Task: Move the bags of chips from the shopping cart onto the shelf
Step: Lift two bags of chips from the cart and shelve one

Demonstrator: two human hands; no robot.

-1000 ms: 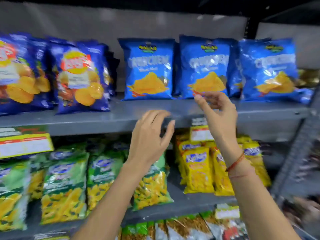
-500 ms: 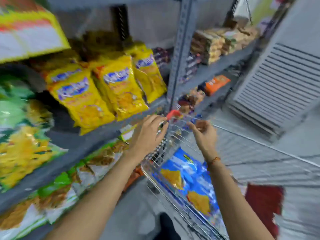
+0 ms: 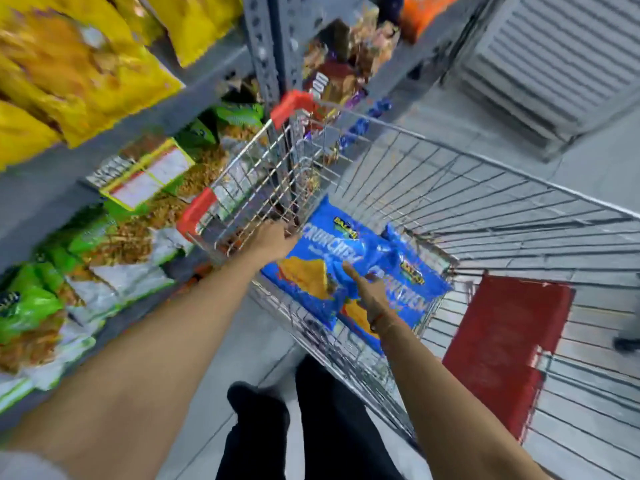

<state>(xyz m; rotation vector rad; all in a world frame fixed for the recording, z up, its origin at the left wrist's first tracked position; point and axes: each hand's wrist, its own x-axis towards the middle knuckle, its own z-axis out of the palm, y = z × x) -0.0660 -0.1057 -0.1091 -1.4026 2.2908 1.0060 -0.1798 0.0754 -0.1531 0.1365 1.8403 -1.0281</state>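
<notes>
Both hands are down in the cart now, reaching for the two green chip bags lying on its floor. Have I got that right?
Not quite: the head view shows the two chip bags in the cart are blue, not green. The green bags sit on the shelf at left. The rest holds: the left hand and right hand are both down in the cart at them.

Both hands reach onto blue chip bags (image 3: pixel 332 268) in the cart (image 3: pixel 485 188).

The shopping cart (image 3: pixel 450 188) is open on top, wire walls on every side. Two blue chip bags (image 3: pixel 332 261) cover its floor; the shelf (image 3: pixel 194 95) crowds its left edge.
</notes>
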